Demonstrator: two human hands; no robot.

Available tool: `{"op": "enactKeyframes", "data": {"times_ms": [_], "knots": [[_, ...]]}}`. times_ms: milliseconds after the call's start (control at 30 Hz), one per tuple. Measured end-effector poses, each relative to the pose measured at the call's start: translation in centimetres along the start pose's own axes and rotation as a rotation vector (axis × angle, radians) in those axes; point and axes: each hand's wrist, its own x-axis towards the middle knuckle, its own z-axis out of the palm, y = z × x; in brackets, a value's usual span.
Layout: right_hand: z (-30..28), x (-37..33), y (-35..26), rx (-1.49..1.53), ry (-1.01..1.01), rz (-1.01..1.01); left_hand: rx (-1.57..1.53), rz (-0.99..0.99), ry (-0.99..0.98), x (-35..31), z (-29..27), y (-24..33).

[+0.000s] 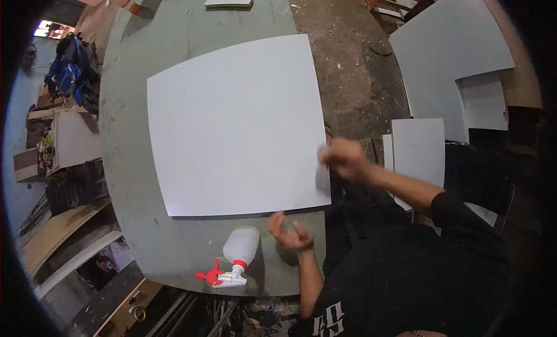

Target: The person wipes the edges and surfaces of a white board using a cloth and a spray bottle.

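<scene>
A large white sheet (238, 128) lies flat on the grey-green table (125, 163), its right edge close to the table's right side. Over that edge, near the sheet's lower right corner, is my right hand (347, 160). Its fingers look curled but are smeared by motion, so what they hold, if anything, does not show. My left hand (293, 235) is just below the sheet's near edge, palm up, with fingers bent and apart; I see nothing held in it. Left of that hand, a white spray bottle (242, 245) with a red and white trigger head lies on its side.
A small white block (228, 2) rests at the table's far end. White panels (419, 157) stand on the right, with a larger pale board (452, 52) behind. Curved boards (64, 238) and a yellow tape roll (137, 313) are at lower left. Scraps litter the floor (354, 64).
</scene>
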Motion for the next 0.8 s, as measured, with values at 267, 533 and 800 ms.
{"op": "enactKeyframes", "data": {"times_ms": [267,533,800], "knots": [[4.2,-4.2,0.1,-0.221,-0.08,-0.212,0.442,-0.339,0.56,-6.0,-11.9,-2.5],[-1.1,-4.2,-4.5,0.089,-0.46,-0.076,0.723,-0.151,0.175,-1.7,-15.7,-5.0],[1.7,-1.3,-7.2,0.664,-0.296,0.659,0.275,-0.188,0.007,5.6,-13.6,-0.3]]}}
